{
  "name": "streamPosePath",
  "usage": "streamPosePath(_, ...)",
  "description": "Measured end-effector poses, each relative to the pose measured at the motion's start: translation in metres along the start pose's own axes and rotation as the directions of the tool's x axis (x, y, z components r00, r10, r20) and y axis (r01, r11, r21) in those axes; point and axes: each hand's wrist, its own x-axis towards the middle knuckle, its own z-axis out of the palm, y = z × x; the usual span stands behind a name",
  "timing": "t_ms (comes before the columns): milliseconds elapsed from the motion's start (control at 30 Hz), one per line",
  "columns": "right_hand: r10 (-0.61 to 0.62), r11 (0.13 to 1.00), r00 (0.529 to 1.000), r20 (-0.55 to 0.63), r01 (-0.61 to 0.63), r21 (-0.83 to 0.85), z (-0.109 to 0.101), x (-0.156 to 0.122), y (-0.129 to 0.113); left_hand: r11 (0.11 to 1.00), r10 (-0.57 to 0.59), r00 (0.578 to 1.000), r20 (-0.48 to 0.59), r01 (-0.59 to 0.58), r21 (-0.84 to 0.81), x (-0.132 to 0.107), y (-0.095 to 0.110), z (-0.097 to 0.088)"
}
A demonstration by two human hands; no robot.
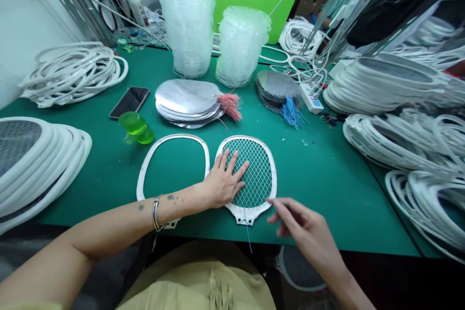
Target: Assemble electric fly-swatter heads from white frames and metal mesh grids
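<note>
A white mosquito-racket frame (250, 213) lies flat on the green table (319, 193), near its front edge, with a diamond wire mesh (257, 172) inside it; the left hand (221, 184) rests spread and palm-down on the mesh, while the right hand (305, 232), slightly blurred, is apart from it, just beside the frame's lower edge, its fingers drawn together on nothing visible; a thin blue wire (247, 232) trails from the frame's neck past the table edge; if the left palm slides, the mesh could shift, and a snag on the wire could drag the frame over the edge; the left forearm (145, 208) crosses an empty white frame (170, 138) just beside it; beyond lie silver mesh discs with pink wires (187, 99), dark mesh discs with blue wires (278, 85), a smartphone (129, 101) and a green plastic cup (137, 128); piled white frames (392, 82) crowd the right side.
</note>
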Motion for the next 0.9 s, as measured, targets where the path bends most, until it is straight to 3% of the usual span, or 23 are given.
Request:
streamPosePath(33,-0.174,0.974,0.984,-0.04,0.166,-0.155,0.001,0.013,-0.002,1.0,0.001,1.0,-0.003,-0.001,0.008,0.0,0.0,0.002)
streamPosePath(67,-0.344,0.894,0.939,-0.01,0.325,-0.308,0.003,0.027,-0.004,1.0,0.0,1.0,-0.008,0.0,0.016,-0.001,0.0,0.003)
streamPosePath(133,-0.551,0.636,0.803,0.227,0.58,-0.509,0.011,0.055,-0.004,0.999,0.002,1.0,-0.024,-0.002,0.033,0.001,0.0,0.005)
streamPosePath(200,-0.553,0.434,0.694,0.461,0.712,-0.551,0.018,0.078,0.001,0.999,0.013,1.0,-0.026,-0.012,0.042,0.002,-0.002,0.004)
streamPosePath(267,-0.501,0.367,0.659,0.56,0.748,-0.553,0.021,0.092,0.009,1.0,0.017,1.0,-0.018,-0.016,0.023,0.002,-0.003,-0.002)
streamPosePath(333,-0.471,0.36,0.66,0.585,0.749,-0.556,0.022,0.097,0.015,1.0,0.01,0.998,-0.059,-0.01,-0.015,-0.006,-0.001,-0.013)
streamPosePath(400,-0.449,0.362,0.663,0.599,0.748,-0.556,0.02,0.097,0.017,0.993,0.101,0.985,-0.138,-0.109,-0.053,-0.023,0.006,-0.023)
streamPosePath(500,-0.427,0.368,0.654,0.624,0.756,-0.541,0.017,0.094,0.012,0.908,0.392,0.899,-0.195,-0.412,-0.077,-0.058,0.025,-0.023)
streamPosePath(567,-0.421,0.381,0.659,0.624,0.752,-0.537,0.016,0.092,0.009,0.851,0.502,0.838,-0.212,-0.523,-0.053,-0.078,0.039,-0.01)
streamPosePath(667,-0.402,0.403,0.678,0.615,0.735,-0.546,0.016,0.092,0.006,0.838,0.518,0.794,-0.317,-0.545,0.004,-0.09,0.054,0.018)
streamPosePath(767,-0.393,0.41,0.682,0.616,0.73,-0.547,0.017,0.093,0.006,0.833,0.495,0.76,-0.421,-0.553,-0.02,-0.09,0.056,0.032)
streamPosePath(900,-0.397,0.426,0.683,0.613,0.729,-0.535,0.018,0.093,0.007,0.841,0.439,0.781,-0.444,-0.531,-0.103,-0.093,0.052,0.03)
